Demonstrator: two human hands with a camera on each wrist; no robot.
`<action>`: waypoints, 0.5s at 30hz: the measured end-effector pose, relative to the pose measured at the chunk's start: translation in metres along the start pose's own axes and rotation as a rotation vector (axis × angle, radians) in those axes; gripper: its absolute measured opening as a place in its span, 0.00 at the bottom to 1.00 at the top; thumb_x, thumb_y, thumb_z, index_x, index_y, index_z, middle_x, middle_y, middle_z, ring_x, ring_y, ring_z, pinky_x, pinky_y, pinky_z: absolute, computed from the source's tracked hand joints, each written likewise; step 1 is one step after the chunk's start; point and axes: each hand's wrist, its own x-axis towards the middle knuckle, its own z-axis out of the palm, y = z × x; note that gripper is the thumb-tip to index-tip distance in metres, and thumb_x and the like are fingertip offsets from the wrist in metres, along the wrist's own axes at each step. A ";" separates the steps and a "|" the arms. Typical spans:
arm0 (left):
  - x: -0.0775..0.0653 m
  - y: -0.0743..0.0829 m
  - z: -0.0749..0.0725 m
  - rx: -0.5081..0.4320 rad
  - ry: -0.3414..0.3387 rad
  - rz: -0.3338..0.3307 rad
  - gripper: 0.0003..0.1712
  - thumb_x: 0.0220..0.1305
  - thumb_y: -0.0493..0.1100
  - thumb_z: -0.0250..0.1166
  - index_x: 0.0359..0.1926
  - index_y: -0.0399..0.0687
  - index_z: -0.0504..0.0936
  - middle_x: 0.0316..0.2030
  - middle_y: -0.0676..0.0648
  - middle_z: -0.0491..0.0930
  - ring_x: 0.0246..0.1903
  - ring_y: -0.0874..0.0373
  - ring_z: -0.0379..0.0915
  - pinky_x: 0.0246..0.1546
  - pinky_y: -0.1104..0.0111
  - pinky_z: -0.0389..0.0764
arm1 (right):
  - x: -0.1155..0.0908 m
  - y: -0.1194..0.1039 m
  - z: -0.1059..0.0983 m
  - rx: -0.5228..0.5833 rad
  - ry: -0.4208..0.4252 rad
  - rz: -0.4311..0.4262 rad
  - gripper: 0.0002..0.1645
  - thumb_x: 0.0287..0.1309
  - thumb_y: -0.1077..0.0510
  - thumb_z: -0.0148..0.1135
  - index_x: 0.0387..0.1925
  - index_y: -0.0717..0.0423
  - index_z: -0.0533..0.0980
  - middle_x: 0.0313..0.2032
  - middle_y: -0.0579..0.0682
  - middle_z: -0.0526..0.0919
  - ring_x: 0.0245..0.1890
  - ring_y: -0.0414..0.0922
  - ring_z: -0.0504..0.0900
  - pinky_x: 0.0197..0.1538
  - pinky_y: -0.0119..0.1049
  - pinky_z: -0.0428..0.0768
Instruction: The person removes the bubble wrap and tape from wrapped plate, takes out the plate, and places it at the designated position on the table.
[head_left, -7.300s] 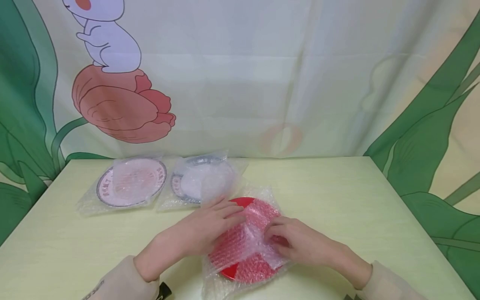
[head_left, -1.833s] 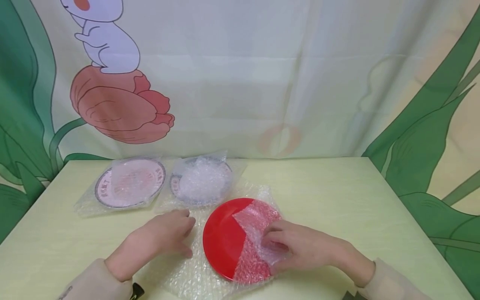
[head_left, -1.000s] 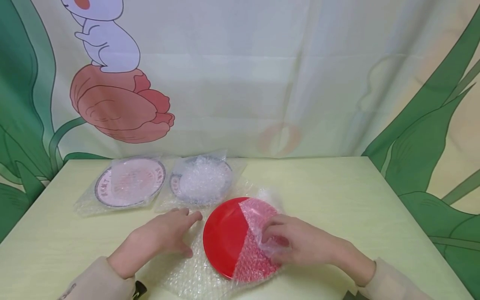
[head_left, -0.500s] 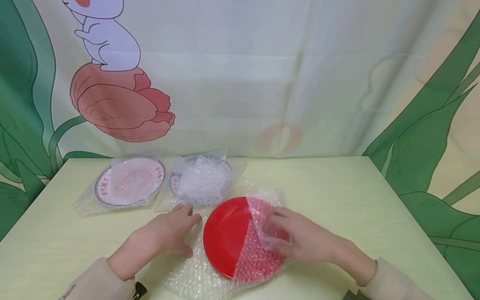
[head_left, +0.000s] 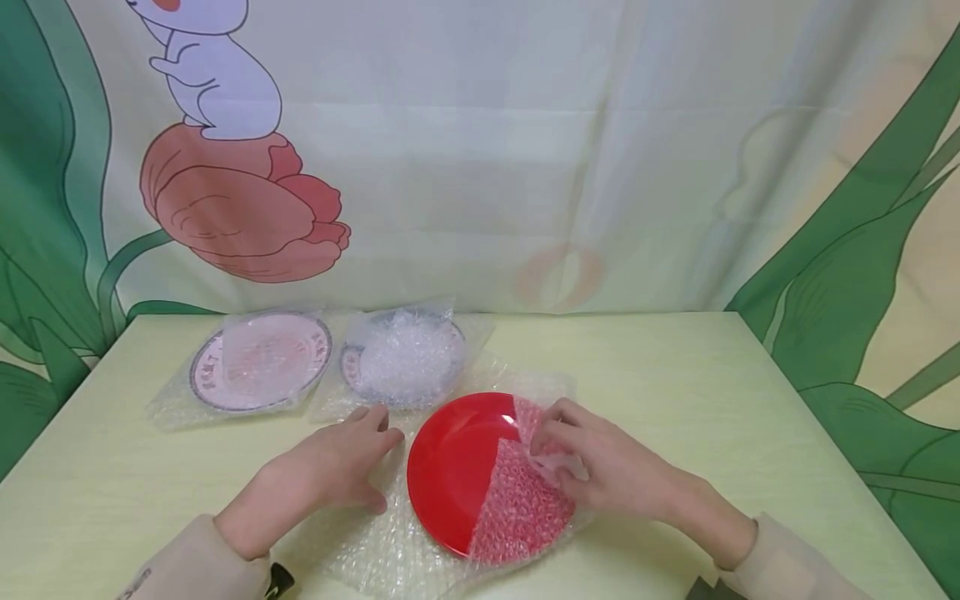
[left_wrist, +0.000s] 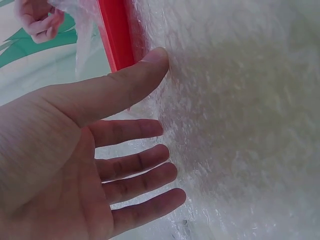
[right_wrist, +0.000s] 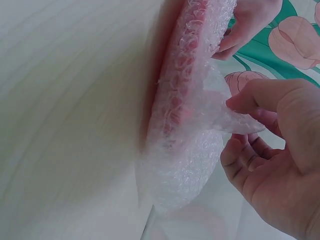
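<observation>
A red plate (head_left: 453, 475) lies on a spread sheet of bubble wrap (head_left: 378, 542) at the front middle of the table. Its left half is bare, while a flap of the wrap (head_left: 521, 508) covers the right part. My right hand (head_left: 600, 458) pinches the flap's loose corner between thumb and fingers; in the right wrist view that corner (right_wrist: 225, 112) stands pulled up from the plate. Left of the plate, my left hand (head_left: 330, 471) rests its fingertips on the wrap. In the left wrist view its fingers (left_wrist: 140, 165) are spread and nearly straight.
Two patterned plates wrapped in bubble wrap, a left one (head_left: 262, 362) and a right one (head_left: 405, 358), lie at the table's back left. The wrap under the red plate reaches close to the right one. A printed curtain (head_left: 480, 167) hangs behind the table (head_left: 675, 358).
Over the earlier frames the left hand moved off the plate to the wrap on its left, baring the plate's left side. Lately the right hand draws the flap further right, uncovering more red.
</observation>
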 end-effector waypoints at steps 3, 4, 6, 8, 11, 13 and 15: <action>0.000 0.000 0.000 -0.003 -0.005 -0.002 0.30 0.45 0.43 0.85 0.47 0.44 0.80 0.43 0.46 0.69 0.45 0.50 0.68 0.38 0.57 0.80 | 0.000 0.001 0.000 -0.023 0.037 -0.003 0.19 0.56 0.67 0.74 0.47 0.50 0.79 0.50 0.41 0.71 0.48 0.40 0.76 0.49 0.32 0.82; 0.000 0.000 -0.001 -0.004 -0.006 -0.001 0.30 0.45 0.43 0.85 0.47 0.44 0.80 0.43 0.47 0.69 0.45 0.50 0.67 0.38 0.57 0.80 | 0.000 0.001 0.000 -0.037 0.052 -0.004 0.20 0.56 0.67 0.74 0.47 0.49 0.79 0.50 0.41 0.70 0.49 0.40 0.75 0.50 0.33 0.82; 0.000 0.000 -0.001 -0.007 -0.009 0.000 0.29 0.45 0.43 0.85 0.47 0.44 0.79 0.43 0.47 0.68 0.45 0.50 0.67 0.38 0.58 0.80 | 0.000 0.002 0.000 -0.067 0.085 -0.013 0.21 0.54 0.68 0.75 0.47 0.49 0.79 0.51 0.42 0.70 0.51 0.41 0.74 0.50 0.34 0.83; 0.000 0.001 -0.001 -0.009 -0.011 0.003 0.29 0.46 0.42 0.85 0.46 0.44 0.79 0.42 0.47 0.68 0.45 0.50 0.67 0.38 0.58 0.81 | 0.000 0.003 0.000 -0.100 0.110 -0.022 0.22 0.52 0.70 0.75 0.46 0.49 0.80 0.52 0.43 0.70 0.54 0.42 0.72 0.51 0.36 0.83; 0.000 0.002 -0.001 -0.007 -0.014 0.006 0.28 0.46 0.42 0.84 0.46 0.43 0.79 0.41 0.47 0.67 0.45 0.50 0.67 0.38 0.58 0.81 | -0.001 0.003 -0.001 -0.143 0.132 -0.055 0.22 0.51 0.72 0.74 0.46 0.51 0.82 0.54 0.45 0.72 0.58 0.44 0.69 0.53 0.38 0.83; 0.000 0.002 -0.001 -0.005 -0.015 0.005 0.28 0.46 0.42 0.84 0.45 0.42 0.79 0.41 0.47 0.67 0.45 0.50 0.67 0.38 0.58 0.81 | -0.001 0.003 -0.001 -0.166 0.137 -0.072 0.21 0.50 0.73 0.73 0.45 0.53 0.83 0.55 0.46 0.72 0.59 0.45 0.68 0.53 0.39 0.82; 0.000 0.003 -0.001 -0.008 -0.017 0.001 0.28 0.46 0.41 0.84 0.46 0.42 0.79 0.41 0.47 0.67 0.45 0.50 0.67 0.38 0.58 0.81 | 0.000 0.003 -0.001 -0.187 0.138 -0.081 0.21 0.50 0.74 0.72 0.45 0.54 0.84 0.55 0.47 0.73 0.60 0.46 0.69 0.54 0.40 0.82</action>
